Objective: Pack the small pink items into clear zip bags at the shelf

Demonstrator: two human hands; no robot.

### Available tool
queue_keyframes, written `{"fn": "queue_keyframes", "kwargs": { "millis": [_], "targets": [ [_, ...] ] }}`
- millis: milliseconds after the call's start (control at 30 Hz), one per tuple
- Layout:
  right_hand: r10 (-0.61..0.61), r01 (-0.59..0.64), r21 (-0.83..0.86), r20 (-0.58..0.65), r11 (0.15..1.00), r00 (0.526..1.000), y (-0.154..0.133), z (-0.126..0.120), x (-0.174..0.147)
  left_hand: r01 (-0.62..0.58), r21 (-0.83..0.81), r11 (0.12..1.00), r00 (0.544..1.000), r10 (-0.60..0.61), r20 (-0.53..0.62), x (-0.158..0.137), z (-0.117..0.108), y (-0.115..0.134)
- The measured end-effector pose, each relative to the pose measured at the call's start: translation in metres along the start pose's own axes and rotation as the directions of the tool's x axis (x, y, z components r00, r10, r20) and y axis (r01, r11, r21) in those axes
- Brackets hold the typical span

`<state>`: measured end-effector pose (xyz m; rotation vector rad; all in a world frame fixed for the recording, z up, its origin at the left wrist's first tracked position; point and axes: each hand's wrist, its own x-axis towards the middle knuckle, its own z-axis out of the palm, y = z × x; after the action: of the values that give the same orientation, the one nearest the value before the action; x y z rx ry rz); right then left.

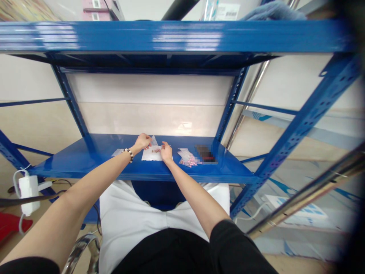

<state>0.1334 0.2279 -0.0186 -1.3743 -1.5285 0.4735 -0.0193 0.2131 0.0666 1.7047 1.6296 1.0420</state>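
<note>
My left hand (pixel 143 141) is closed, its fingertips pinching a small clear plastic bag (pixel 154 141) over the back edge of a white sheet of paper (pixel 148 155). Several small brownish-pink pieces (pixel 155 150) lie loose on the paper. At the paper's right side rests my right hand (pixel 167 152), thumb and forefinger slightly apart and close to the pieces. I see nothing between them. To the right of that hand lie clear bags (pixel 186 156) with small pink-and-red pieces inside. Another flat clear bag (pixel 117 152) is left of the paper, partly behind my left wrist.
The blue metal shelf (pixel 97 161) serves as the work surface, with a blue beam (pixel 119 36) above it at head height. A dark blurred-out object (pixel 205 153) lies at the right. A white power strip (pixel 29 194) hangs at the left.
</note>
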Motion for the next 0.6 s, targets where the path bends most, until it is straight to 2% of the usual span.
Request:
{"fn": "queue_keyframes", "kwargs": {
  "millis": [433, 600],
  "targets": [
    [0.023, -0.023, 0.012, 0.002, 1.000, 1.000, -0.003, -0.004, -0.003, -0.002, 0.152, 0.988, 0.999, -0.005, 0.043, 0.008, -0.008, 0.012],
    [0.041, -0.041, 0.020, -0.009, 0.999, 0.999, -0.006, -0.006, -0.004, -0.022, 0.150, 0.988, 0.997, 0.011, 0.075, 0.012, -0.008, 0.016]
  ]
}}
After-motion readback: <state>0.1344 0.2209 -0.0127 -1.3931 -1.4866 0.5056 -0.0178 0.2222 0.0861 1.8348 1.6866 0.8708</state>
